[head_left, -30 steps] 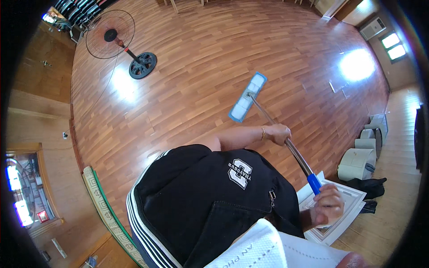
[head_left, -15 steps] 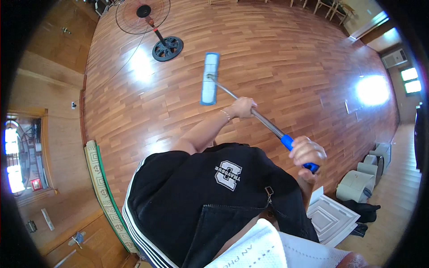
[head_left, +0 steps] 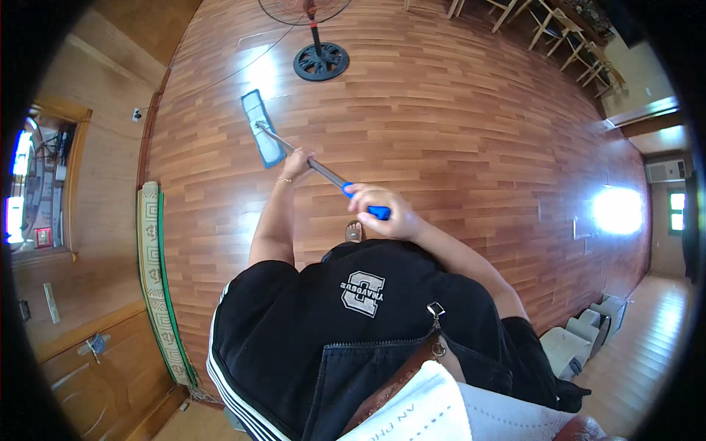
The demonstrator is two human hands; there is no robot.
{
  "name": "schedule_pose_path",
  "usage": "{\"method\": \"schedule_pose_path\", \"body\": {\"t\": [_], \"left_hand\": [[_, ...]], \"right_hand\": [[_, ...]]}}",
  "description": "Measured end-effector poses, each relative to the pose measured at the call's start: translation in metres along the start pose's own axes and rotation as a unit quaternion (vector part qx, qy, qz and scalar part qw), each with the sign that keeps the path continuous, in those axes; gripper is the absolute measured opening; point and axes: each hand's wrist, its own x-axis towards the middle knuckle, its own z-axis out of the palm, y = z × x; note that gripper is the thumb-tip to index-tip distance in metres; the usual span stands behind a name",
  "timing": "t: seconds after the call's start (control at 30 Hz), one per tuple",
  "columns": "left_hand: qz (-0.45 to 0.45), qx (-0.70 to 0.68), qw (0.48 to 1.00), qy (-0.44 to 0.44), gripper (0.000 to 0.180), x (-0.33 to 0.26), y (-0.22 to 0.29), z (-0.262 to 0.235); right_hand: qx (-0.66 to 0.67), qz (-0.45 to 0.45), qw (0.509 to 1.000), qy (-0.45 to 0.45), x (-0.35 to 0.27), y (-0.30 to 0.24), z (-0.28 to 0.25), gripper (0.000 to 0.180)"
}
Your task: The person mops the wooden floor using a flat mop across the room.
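Note:
A flat mop with a pale blue pad lies on the wooden floor, its metal pole slanting back to a blue grip. My left hand is wrapped around the pole partway down. My right hand is closed on the blue grip at the top end. The pad rests just in front of the round black base of a standing fan. One foot in a sandal shows below the pole.
A green patterned mat lies along the left wall by a wooden door. Wooden chairs stand at the far right. Grey bins sit at the lower right. Bright glare patches mark the floor.
The view has swung left and the mop head has moved to the left, toward the fan base. Both hands have kept their hold on the pole.

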Motion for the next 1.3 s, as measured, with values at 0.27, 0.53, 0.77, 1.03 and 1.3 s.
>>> {"method": "schedule_pose_path", "body": {"t": [0.27, 0.53, 0.77, 1.03, 1.3], "left_hand": [[-0.095, -0.007, 0.994, 0.047, 0.013, -0.08, -0.075, -0.054], [-0.175, 0.004, 0.973, 0.15, 0.003, -0.149, -0.032, -0.033], [-0.174, -0.065, 0.975, 0.123, 0.012, -0.116, 0.04, -0.039], [-0.044, -0.099, 0.989, 0.097, 0.016, -0.031, 0.137, -0.013], [0.095, -0.194, 0.971, 0.099, 0.018, 0.042, 0.262, 0.033]], "right_hand": [[0.099, -0.011, 0.988, -0.114, 0.072, 0.023, 0.046, 0.016], [0.135, 0.0, 0.974, -0.18, 0.063, 0.013, 0.022, 0.009], [0.13, 0.071, 0.978, -0.144, 0.046, -0.047, -0.037, 0.007], [0.039, 0.024, 0.997, -0.058, -0.014, -0.119, -0.1, 0.014], [-0.122, 0.003, 0.992, 0.032, -0.083, -0.181, -0.137, 0.008]]}}
